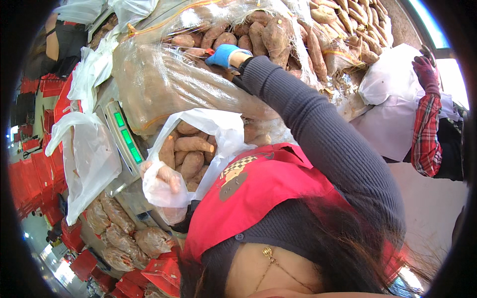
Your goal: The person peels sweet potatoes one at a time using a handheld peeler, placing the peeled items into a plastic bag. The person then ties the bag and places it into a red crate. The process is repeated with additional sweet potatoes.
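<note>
My left hand grips the rim of a white plastic bag, which stands open against my red apron and holds several sweet potatoes. My right hand, in a blue glove, reaches into a large clear mesh-like sack of sweet potatoes. Something small and red shows at its fingertips; whether the hand holds it or a sweet potato cannot be told. More large sweet potatoes lie just beyond that hand.
A digital scale with green displays stands left of the bag, beside another white plastic bag. Filled clear bags and red crates are at the lower left. On the right, a co-worker's gloved hand is near a white bag.
</note>
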Action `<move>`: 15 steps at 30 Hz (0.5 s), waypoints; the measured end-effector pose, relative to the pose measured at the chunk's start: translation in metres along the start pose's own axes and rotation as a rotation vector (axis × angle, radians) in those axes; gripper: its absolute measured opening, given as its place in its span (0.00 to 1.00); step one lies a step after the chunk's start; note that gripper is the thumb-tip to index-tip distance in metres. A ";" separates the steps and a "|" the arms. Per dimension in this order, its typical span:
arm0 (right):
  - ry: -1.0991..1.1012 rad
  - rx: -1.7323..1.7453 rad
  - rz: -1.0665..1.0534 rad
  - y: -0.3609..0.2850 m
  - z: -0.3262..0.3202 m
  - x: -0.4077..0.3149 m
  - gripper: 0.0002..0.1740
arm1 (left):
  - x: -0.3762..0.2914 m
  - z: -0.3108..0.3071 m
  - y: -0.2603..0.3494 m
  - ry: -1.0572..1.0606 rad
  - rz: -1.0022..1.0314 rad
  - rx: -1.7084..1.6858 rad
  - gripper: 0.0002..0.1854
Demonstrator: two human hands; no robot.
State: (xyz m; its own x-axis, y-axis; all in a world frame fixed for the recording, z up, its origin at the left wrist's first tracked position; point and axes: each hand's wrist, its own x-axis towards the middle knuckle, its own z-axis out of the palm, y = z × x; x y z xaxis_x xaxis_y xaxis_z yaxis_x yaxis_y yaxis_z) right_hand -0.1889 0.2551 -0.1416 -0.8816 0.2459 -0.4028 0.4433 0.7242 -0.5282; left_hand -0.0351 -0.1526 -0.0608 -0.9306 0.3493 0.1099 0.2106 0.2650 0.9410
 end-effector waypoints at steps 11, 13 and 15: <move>-0.084 1.010 -0.053 0.056 -0.061 -0.174 0.16 | 0.010 0.024 0.066 0.086 -0.266 -1.095 0.35; -0.043 1.207 -0.263 0.054 -0.053 -0.201 0.16 | 0.009 0.032 0.076 0.120 -0.232 -1.069 0.35; -0.064 1.106 -0.216 0.061 -0.051 -0.222 0.12 | 0.002 0.034 0.081 -0.031 -0.068 -0.752 0.35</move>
State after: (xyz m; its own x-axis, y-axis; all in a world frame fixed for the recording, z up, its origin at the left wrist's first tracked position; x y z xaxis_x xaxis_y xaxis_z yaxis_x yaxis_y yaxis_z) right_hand 0.0253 0.2777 -0.0461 -0.9613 0.1281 -0.2439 0.2106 -0.2286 -0.9505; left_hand -0.0098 -0.0998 0.0047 -0.9229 0.3824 0.0451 -0.1188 -0.3942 0.9113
